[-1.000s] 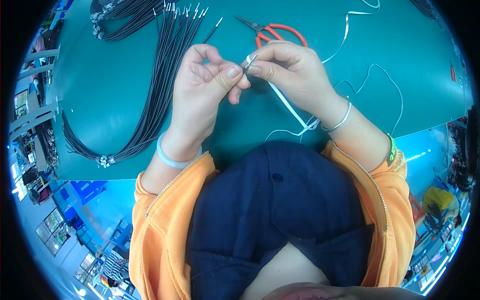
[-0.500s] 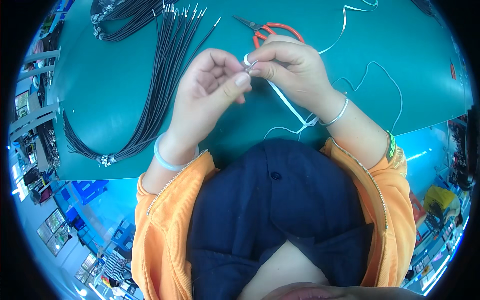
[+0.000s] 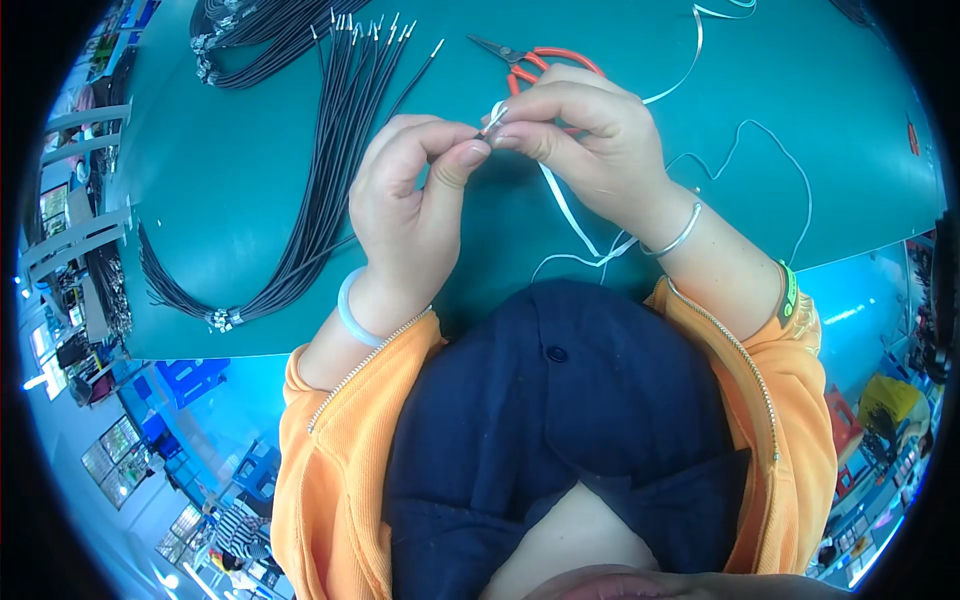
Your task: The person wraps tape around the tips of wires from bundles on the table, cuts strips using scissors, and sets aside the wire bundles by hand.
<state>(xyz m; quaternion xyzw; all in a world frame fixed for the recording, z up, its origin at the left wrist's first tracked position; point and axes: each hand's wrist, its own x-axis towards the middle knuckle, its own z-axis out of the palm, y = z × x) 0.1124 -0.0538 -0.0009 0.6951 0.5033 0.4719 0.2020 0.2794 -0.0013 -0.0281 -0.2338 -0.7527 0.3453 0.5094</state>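
Hands raised above green surface (image 3: 250, 200). Left hand (image 3: 415, 200) pinched narrow, thumb and forefinger gripping small metal terminal (image 3: 493, 122). Right hand (image 3: 590, 140) curled, pinching same terminal, white strip (image 3: 565, 200) trailing down. Red-handled pliers (image 3: 530, 60) just behind hands; black wire bundle (image 3: 330, 150) lies left.

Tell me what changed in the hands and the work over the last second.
Little moved. Both hands drifted slightly up the mat toward the red-handled pliers, the left hand closing in so its fingertips meet the right hand at the small metal piece. The grip on it and on the white strip stayed. The black wire bundle and green mat are unchanged.
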